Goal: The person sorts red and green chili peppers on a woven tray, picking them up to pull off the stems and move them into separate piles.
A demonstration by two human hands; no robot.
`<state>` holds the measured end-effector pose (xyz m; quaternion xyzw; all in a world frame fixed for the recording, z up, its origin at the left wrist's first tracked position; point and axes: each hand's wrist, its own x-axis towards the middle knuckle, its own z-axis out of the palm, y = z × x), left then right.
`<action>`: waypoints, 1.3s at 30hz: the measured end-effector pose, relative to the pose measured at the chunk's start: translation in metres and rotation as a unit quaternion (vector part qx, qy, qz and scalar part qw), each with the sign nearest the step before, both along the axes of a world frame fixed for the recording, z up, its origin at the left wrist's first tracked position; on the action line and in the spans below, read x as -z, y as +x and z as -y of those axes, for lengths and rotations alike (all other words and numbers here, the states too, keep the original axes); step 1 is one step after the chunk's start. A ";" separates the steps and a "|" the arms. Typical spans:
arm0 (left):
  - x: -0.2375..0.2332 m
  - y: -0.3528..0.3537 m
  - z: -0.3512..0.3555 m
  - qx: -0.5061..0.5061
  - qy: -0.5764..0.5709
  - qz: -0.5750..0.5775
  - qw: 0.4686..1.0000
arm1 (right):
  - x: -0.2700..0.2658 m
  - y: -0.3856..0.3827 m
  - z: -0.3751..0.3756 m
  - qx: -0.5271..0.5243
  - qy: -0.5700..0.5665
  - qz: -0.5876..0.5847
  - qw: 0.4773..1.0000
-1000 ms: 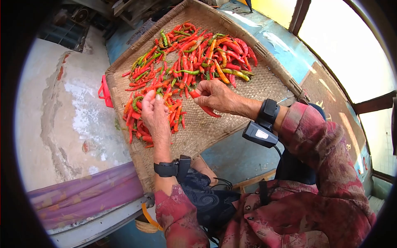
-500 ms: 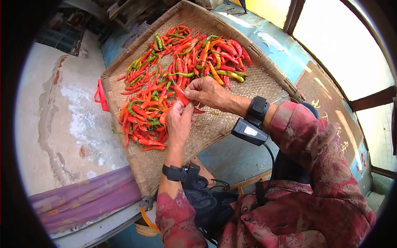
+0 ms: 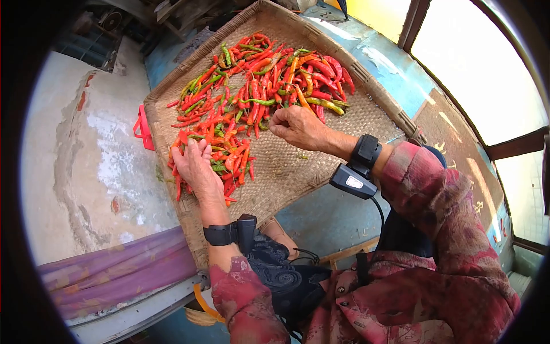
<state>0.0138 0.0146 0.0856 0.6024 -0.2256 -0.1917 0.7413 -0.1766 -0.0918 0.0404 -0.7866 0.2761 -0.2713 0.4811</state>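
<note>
Red, orange and green chili peppers (image 3: 263, 86) lie in a large woven bamboo tray (image 3: 378, 123), a bigger spread at the back and a smaller heap (image 3: 232, 163) at the front left. Over the left edge of that heap is my left hand (image 3: 197, 169), its fingers apart and close to a red chili (image 3: 183, 137). My right hand (image 3: 301, 127) hovers just in front of the back spread with its fingers curled together. Whatever its fingertips pinch, if anything, is hidden.
A worn white wall (image 3: 103, 160) stands to the left, with a red plastic item (image 3: 142, 129) beside the tray. Purple cloth (image 3: 120, 272) lies at the lower left. Windows (image 3: 475, 69) and a brown mat (image 3: 452, 143) are on the right.
Both hands were together around a red chili over the tray's middle. My left hand has moved left to the front heap and its fingers have spread; my right hand has shifted slightly right.
</note>
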 end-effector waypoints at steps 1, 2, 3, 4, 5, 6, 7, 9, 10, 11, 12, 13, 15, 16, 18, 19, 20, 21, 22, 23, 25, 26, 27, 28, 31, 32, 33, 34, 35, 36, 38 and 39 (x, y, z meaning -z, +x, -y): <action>-0.003 -0.008 0.001 -0.013 0.013 0.036 0.999 | 0.002 0.002 0.002 0.014 -0.066 -0.002 0.998; -0.001 -0.008 0.001 -0.016 0.009 0.036 0.999 | 0.004 0.002 0.004 0.027 -0.132 -0.003 0.991; 0.001 -0.007 0.000 -0.029 0.047 0.117 0.992 | 0.004 0.002 0.006 0.023 -0.150 -0.025 0.988; -0.003 -0.009 0.000 -0.043 0.083 0.196 0.976 | 0.004 0.001 0.009 0.020 -0.157 -0.026 0.987; -0.007 -0.013 -0.002 -0.058 0.106 0.214 0.969 | 0.004 -0.001 0.012 0.028 -0.191 -0.017 0.981; -0.011 -0.015 -0.004 -0.064 0.099 0.211 0.970 | 0.006 -0.002 0.016 0.035 -0.226 -0.008 0.973; -0.013 -0.014 -0.006 -0.063 0.122 0.247 0.959 | 0.010 -0.005 0.026 0.024 -0.249 -0.034 0.968; -0.020 -0.017 -0.013 -0.044 0.146 0.284 0.947 | 0.011 -0.003 0.040 0.047 -0.271 -0.046 0.960; -0.017 -0.015 -0.016 -0.052 0.142 0.281 0.948 | 0.007 0.001 0.046 0.052 -0.284 -0.072 0.955; -0.011 -0.012 -0.017 -0.042 0.139 0.315 0.938 | 0.006 0.009 0.052 0.060 -0.326 -0.067 0.941; -0.014 -0.012 -0.017 -0.032 0.136 0.349 0.926 | 0.004 0.019 0.056 0.054 -0.333 -0.064 0.939; -0.016 -0.012 -0.017 -0.007 0.126 0.342 0.931 | 0.002 0.032 0.058 0.060 -0.372 -0.068 0.924; -0.019 -0.016 -0.019 -0.018 0.131 0.356 0.925 | -0.002 0.060 0.065 0.029 -0.444 -0.129 0.886; -0.019 -0.016 -0.018 -0.025 0.120 0.353 0.928 | 0.001 0.076 0.065 0.021 -0.451 -0.143 0.881; -0.020 -0.018 -0.015 -0.028 0.121 0.349 0.929 | 0.011 0.107 0.064 0.008 -0.476 -0.197 0.857; -0.021 -0.017 -0.014 -0.022 0.124 0.344 0.931 | 0.019 0.118 0.064 0.004 -0.479 -0.193 0.856; -0.021 -0.017 -0.013 -0.026 0.123 0.344 0.930 | 0.027 0.126 0.064 0.013 -0.488 -0.211 0.847; -0.020 -0.016 -0.012 -0.020 0.118 0.333 0.935 | 0.026 0.130 0.061 0.021 -0.495 -0.229 0.838; -0.019 -0.016 -0.012 -0.013 0.112 0.321 0.940 | 0.024 0.133 0.061 0.018 -0.497 -0.229 0.837; -0.019 -0.014 -0.011 -0.011 0.111 0.317 0.942 | 0.022 0.133 0.062 -0.012 -0.479 -0.300 0.825; -0.018 -0.010 -0.012 -0.009 0.121 0.335 0.934 | 0.024 0.132 0.064 -0.039 -0.482 -0.357 0.799; -0.018 -0.010 -0.013 -0.003 0.131 0.353 0.926 | 0.025 0.128 0.064 -0.042 -0.484 -0.359 0.797; -0.017 -0.010 -0.015 -0.004 0.131 0.350 0.928 | 0.024 0.121 0.063 -0.052 -0.488 -0.356 0.795; -0.018 -0.011 -0.014 -0.001 0.133 0.352 0.927 | 0.022 0.115 0.062 -0.060 -0.493 -0.353 0.793; -0.019 -0.014 -0.013 -0.005 0.140 0.366 0.920 | 0.019 0.091 0.051 -0.080 -0.507 -0.357 0.780; -0.018 -0.016 -0.012 -0.007 0.151 0.381 0.912 | 0.019 0.082 0.047 -0.096 -0.518 -0.360 0.770; -0.017 -0.018 -0.011 -0.009 0.145 0.378 0.914 | 0.016 0.071 0.040 -0.108 -0.530 -0.334 0.772; -0.016 -0.021 -0.010 -0.005 0.165 0.406 0.899 | 0.015 0.061 0.035 -0.106 -0.535 -0.338 0.767; -0.016 -0.024 -0.008 -0.002 0.184 0.435 0.882 | 0.015 0.051 0.031 -0.131 -0.556 -0.337 0.748; -0.014 -0.027 -0.007 -0.003 0.175 0.433 0.884 | 0.014 0.042 0.026 -0.154 -0.576 -0.336 0.729; -0.008 -0.034 -0.005 0.032 0.193 0.410 0.891 | 0.009 0.021 0.017 -0.180 -0.587 -0.299 0.730; -0.001 -0.035 -0.002 0.013 0.164 0.449 0.878 | 0.009 0.013 0.014 -0.196 -0.585 -0.304 0.726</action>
